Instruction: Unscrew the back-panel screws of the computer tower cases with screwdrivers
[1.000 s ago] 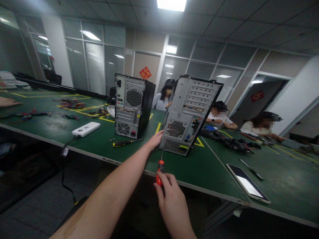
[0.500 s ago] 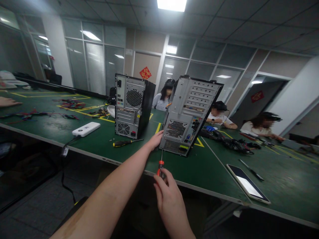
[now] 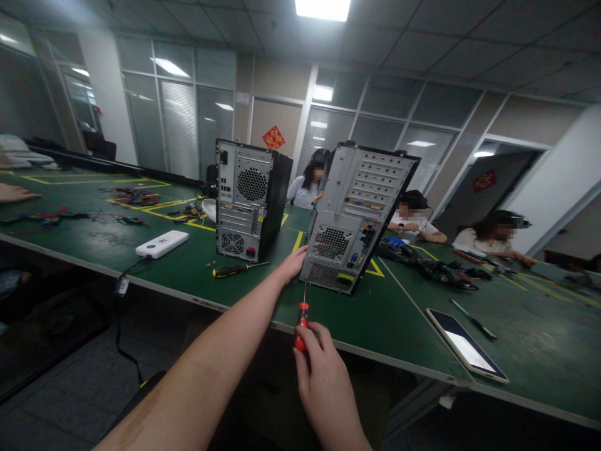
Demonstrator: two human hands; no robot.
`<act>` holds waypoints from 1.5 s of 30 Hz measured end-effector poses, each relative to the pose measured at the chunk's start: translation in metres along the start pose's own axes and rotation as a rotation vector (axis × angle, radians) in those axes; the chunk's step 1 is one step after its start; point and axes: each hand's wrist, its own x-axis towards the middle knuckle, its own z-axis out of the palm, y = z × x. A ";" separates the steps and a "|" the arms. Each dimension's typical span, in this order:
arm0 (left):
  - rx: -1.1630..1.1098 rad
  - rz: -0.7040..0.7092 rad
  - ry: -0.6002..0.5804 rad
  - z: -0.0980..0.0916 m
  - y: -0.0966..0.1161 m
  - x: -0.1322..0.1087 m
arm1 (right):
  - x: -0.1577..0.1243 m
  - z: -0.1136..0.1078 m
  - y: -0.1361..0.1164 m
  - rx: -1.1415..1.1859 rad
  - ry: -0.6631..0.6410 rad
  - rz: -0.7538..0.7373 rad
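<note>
Worn at head height, looking forward and slightly down; set near the larger computer tower, facing its back, taking in the glass partition well behind it.

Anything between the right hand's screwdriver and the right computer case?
Nothing visible: the screwdriver in the right hand reaches the right computer case at its lower left; the left hand is off the shaft.

Room between red screwdriver and phone

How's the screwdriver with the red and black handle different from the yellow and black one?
The red and black screwdriver is in the right hand; the yellow and black screwdriver lies on the green table. The red one's shaft points forward; the yellow one's points right. Both have thin metal shafts.
</note>
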 end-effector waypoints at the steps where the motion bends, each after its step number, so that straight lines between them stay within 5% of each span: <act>1: 0.000 0.004 -0.002 0.000 -0.001 0.001 | 0.000 0.000 0.000 0.004 -0.006 0.009; 45: 0.053 -0.010 0.013 -0.002 0.004 -0.003 | -0.001 0.001 -0.001 0.009 -0.010 -0.026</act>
